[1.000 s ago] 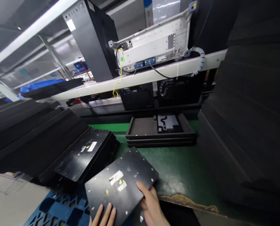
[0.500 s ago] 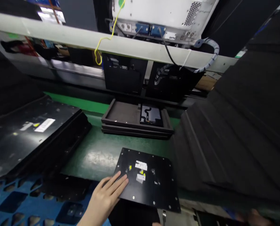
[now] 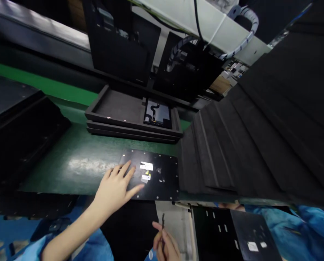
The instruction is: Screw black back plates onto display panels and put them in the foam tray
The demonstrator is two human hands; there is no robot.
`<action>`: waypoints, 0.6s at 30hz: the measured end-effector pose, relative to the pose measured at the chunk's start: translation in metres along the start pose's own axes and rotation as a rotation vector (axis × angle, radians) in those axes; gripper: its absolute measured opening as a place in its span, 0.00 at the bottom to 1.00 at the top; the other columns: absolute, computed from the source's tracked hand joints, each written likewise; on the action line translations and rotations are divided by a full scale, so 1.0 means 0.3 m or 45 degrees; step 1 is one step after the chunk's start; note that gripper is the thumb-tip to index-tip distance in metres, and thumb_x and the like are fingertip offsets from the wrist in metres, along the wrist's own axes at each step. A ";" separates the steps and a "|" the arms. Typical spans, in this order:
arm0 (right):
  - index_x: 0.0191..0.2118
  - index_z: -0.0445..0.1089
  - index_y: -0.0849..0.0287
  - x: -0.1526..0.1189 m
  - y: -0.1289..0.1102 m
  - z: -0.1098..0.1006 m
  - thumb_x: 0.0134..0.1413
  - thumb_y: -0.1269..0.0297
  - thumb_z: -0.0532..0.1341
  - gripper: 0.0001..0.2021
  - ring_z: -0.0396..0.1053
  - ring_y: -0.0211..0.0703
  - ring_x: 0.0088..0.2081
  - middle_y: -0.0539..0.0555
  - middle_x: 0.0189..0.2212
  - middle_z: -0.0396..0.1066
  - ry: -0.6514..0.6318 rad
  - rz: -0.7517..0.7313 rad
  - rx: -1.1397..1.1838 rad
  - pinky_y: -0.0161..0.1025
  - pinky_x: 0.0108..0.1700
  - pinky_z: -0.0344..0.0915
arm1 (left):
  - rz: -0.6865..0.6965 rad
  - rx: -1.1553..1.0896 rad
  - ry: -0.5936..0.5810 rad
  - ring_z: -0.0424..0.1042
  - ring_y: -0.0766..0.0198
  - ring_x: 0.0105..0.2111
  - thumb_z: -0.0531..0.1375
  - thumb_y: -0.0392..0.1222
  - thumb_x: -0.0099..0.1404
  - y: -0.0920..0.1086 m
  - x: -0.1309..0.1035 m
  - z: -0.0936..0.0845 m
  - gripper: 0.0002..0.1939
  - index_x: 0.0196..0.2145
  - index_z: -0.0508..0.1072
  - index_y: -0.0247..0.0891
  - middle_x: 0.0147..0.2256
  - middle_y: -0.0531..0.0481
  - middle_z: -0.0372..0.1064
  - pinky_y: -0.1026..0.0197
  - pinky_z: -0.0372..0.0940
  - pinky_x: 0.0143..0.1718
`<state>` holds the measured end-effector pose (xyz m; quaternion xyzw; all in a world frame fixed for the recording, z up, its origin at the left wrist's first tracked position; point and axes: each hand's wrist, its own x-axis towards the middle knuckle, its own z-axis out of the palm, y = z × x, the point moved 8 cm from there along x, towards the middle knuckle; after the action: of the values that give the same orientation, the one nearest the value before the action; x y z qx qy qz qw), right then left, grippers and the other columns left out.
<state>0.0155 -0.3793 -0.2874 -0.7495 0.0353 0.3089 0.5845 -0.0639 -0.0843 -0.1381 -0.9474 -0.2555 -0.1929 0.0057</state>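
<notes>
Resting flat on black plate (image 3: 156, 175) — left hand (image 3: 115, 188) at bench edge.

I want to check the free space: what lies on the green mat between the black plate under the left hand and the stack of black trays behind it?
Nothing: the head view shows bare green mat between the black plate and the tray stack.

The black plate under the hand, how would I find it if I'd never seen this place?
Find the green mat on the workbench. At its near edge lies a flat black plate, with the left hand resting on it. Unlike the stacked black trays behind, it carries white and yellow stickers and small holes around its rim.
</notes>
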 end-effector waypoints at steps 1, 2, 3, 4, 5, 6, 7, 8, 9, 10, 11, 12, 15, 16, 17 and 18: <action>0.38 0.87 0.38 0.009 -0.008 0.001 0.47 0.24 0.63 0.28 0.47 0.39 0.17 0.52 0.21 0.70 -0.005 -0.007 -0.011 0.44 0.22 0.51 | -0.019 -0.008 -0.018 0.70 0.36 0.63 0.54 0.63 0.79 -0.002 0.047 0.019 0.32 0.65 0.75 0.35 0.69 0.35 0.68 0.38 0.67 0.57; 0.39 0.87 0.38 0.019 -0.018 0.006 0.46 0.23 0.63 0.29 0.49 0.40 0.17 0.52 0.21 0.71 -0.037 -0.013 -0.028 0.43 0.23 0.50 | -0.027 -0.026 -0.026 0.68 0.35 0.65 0.55 0.61 0.80 -0.001 0.099 0.039 0.31 0.66 0.74 0.34 0.69 0.34 0.67 0.38 0.66 0.58; 0.40 0.86 0.38 0.028 -0.033 0.012 0.46 0.23 0.64 0.29 0.50 0.41 0.18 0.51 0.21 0.71 -0.078 -0.022 -0.048 0.43 0.24 0.50 | -0.029 -0.050 -0.030 0.67 0.35 0.65 0.55 0.58 0.80 0.002 0.152 0.061 0.30 0.67 0.73 0.33 0.69 0.32 0.67 0.37 0.65 0.60; 0.42 0.85 0.39 0.037 -0.051 0.020 0.46 0.23 0.65 0.29 0.51 0.41 0.18 0.50 0.21 0.71 -0.123 -0.039 -0.068 0.42 0.25 0.50 | -0.022 -0.081 -0.033 0.66 0.35 0.66 0.56 0.56 0.80 0.009 0.205 0.084 0.30 0.67 0.72 0.31 0.68 0.30 0.67 0.36 0.64 0.62; 0.42 0.83 0.40 0.045 -0.073 0.029 0.48 0.24 0.65 0.29 0.52 0.41 0.19 0.50 0.22 0.71 -0.169 -0.062 -0.087 0.42 0.26 0.51 | -0.004 -0.118 -0.042 0.66 0.36 0.66 0.56 0.56 0.80 0.019 0.254 0.108 0.30 0.67 0.72 0.30 0.68 0.30 0.68 0.36 0.62 0.64; 0.43 0.82 0.41 0.051 -0.095 0.037 0.50 0.24 0.65 0.28 0.52 0.40 0.19 0.49 0.23 0.73 -0.207 -0.086 -0.102 0.42 0.27 0.52 | 0.022 -0.158 -0.053 0.66 0.37 0.66 0.55 0.55 0.81 0.031 0.297 0.131 0.29 0.66 0.72 0.29 0.68 0.30 0.68 0.36 0.60 0.66; 0.42 0.80 0.43 0.057 -0.114 0.042 0.52 0.24 0.65 0.29 0.53 0.39 0.20 0.49 0.24 0.73 -0.223 -0.102 -0.109 0.42 0.28 0.53 | 0.046 -0.196 -0.064 0.66 0.38 0.66 0.55 0.54 0.81 0.042 0.331 0.152 0.28 0.66 0.72 0.29 0.68 0.30 0.68 0.36 0.60 0.67; 0.41 0.79 0.45 0.062 -0.128 0.043 0.54 0.24 0.64 0.29 0.52 0.38 0.20 0.49 0.25 0.72 -0.216 -0.112 -0.102 0.41 0.28 0.52 | 0.067 -0.227 -0.070 0.66 0.39 0.67 0.54 0.54 0.82 0.053 0.355 0.168 0.27 0.65 0.73 0.30 0.68 0.30 0.67 0.37 0.60 0.67; 0.41 0.78 0.46 0.069 -0.136 0.041 0.55 0.23 0.63 0.30 0.51 0.37 0.21 0.48 0.24 0.69 -0.196 -0.113 -0.084 0.39 0.28 0.50 | 0.087 -0.250 -0.071 0.65 0.40 0.68 0.53 0.53 0.82 0.061 0.371 0.181 0.27 0.65 0.73 0.30 0.69 0.30 0.66 0.38 0.60 0.67; 0.42 0.78 0.46 0.076 -0.136 0.041 0.55 0.23 0.63 0.31 0.50 0.36 0.22 0.47 0.23 0.65 -0.182 -0.098 -0.061 0.38 0.27 0.48 | 0.101 -0.265 -0.067 0.64 0.40 0.69 0.52 0.53 0.82 0.067 0.378 0.189 0.27 0.65 0.73 0.30 0.70 0.30 0.65 0.39 0.60 0.67; 0.42 0.78 0.46 0.083 -0.129 0.039 0.54 0.22 0.64 0.31 0.48 0.35 0.22 0.46 0.23 0.61 -0.165 -0.077 -0.034 0.37 0.27 0.46 | 0.110 -0.271 -0.064 0.63 0.41 0.69 0.52 0.53 0.83 0.069 0.379 0.194 0.27 0.65 0.72 0.30 0.70 0.31 0.65 0.39 0.60 0.67; 0.43 0.79 0.46 0.092 -0.118 0.037 0.54 0.23 0.64 0.31 0.46 0.35 0.23 0.45 0.23 0.58 -0.153 -0.059 -0.007 0.36 0.28 0.44 | 0.115 -0.273 -0.062 0.63 0.41 0.69 0.51 0.53 0.83 0.068 0.375 0.196 0.27 0.65 0.72 0.30 0.70 0.31 0.65 0.40 0.60 0.67; 0.46 0.80 0.45 0.115 -0.091 0.029 0.57 0.25 0.65 0.29 0.45 0.35 0.25 0.45 0.23 0.53 -0.144 -0.079 0.002 0.37 0.29 0.45 | 0.137 -0.272 -0.063 0.64 0.42 0.69 0.50 0.52 0.83 0.064 0.361 0.195 0.26 0.65 0.73 0.32 0.70 0.33 0.66 0.41 0.60 0.66; 0.47 0.81 0.45 0.123 -0.088 0.021 0.58 0.27 0.65 0.28 0.47 0.36 0.25 0.45 0.23 0.54 -0.126 -0.110 -0.015 0.38 0.29 0.46 | 0.146 -0.271 -0.066 0.64 0.42 0.69 0.50 0.52 0.83 0.063 0.358 0.194 0.25 0.64 0.73 0.33 0.69 0.34 0.66 0.41 0.60 0.66; 0.47 0.81 0.45 0.129 -0.087 0.011 0.58 0.28 0.65 0.28 0.49 0.37 0.26 0.46 0.23 0.55 -0.095 -0.137 -0.037 0.39 0.29 0.48 | 0.156 -0.270 -0.070 0.64 0.42 0.69 0.50 0.52 0.83 0.063 0.357 0.193 0.25 0.64 0.74 0.34 0.69 0.35 0.67 0.41 0.60 0.66; 0.47 0.81 0.46 0.135 -0.087 0.000 0.58 0.29 0.66 0.27 0.51 0.38 0.26 0.46 0.24 0.57 -0.058 -0.159 -0.061 0.39 0.29 0.51 | 0.164 -0.269 -0.074 0.63 0.42 0.69 0.50 0.52 0.84 0.064 0.357 0.192 0.24 0.64 0.74 0.34 0.70 0.36 0.67 0.41 0.60 0.66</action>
<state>0.0590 -0.3587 -0.2855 -0.7568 -0.0322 0.2896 0.5851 0.0515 -0.0431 -0.1503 -0.9624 -0.1725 -0.1902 -0.0890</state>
